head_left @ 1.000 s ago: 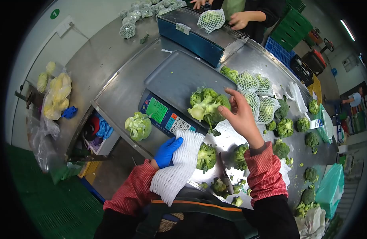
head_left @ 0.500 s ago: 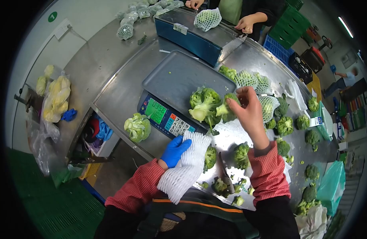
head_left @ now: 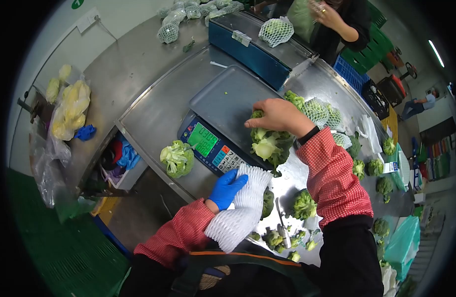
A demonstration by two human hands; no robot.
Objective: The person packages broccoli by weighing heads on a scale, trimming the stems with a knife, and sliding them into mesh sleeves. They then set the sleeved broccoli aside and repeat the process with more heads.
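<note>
My left hand point(head_left: 227, 190), in a blue glove, is closed on a white foam net sleeve point(head_left: 243, 208) in front of the scale's keypad point(head_left: 230, 159). My bare right hand point(head_left: 280, 116) reaches over the grey weighing tray point(head_left: 228, 94), its fingers curled round the top of a broccoli piece point(head_left: 258, 117). More broccoli point(head_left: 268, 148) lies under that hand at the tray's near right corner. The green display point(head_left: 202, 139) is lit. A pale-stemmed broccoli head point(head_left: 177, 159) rests on the metal table left of the scale.
Netted broccoli point(head_left: 314, 111) sits right of the tray. A knife point(head_left: 282, 225) lies among broccoli pieces near my body. Behind the scale stands a blue box point(head_left: 248, 47) bearing a netted head point(head_left: 276, 32). A co-worker's hand point(head_left: 329, 15) is raised beyond it.
My right hand has moved left over the tray with the broccoli piece. My left hand still holds the sleeve. The co-worker's hand has risen, and the view has shifted slightly.
</note>
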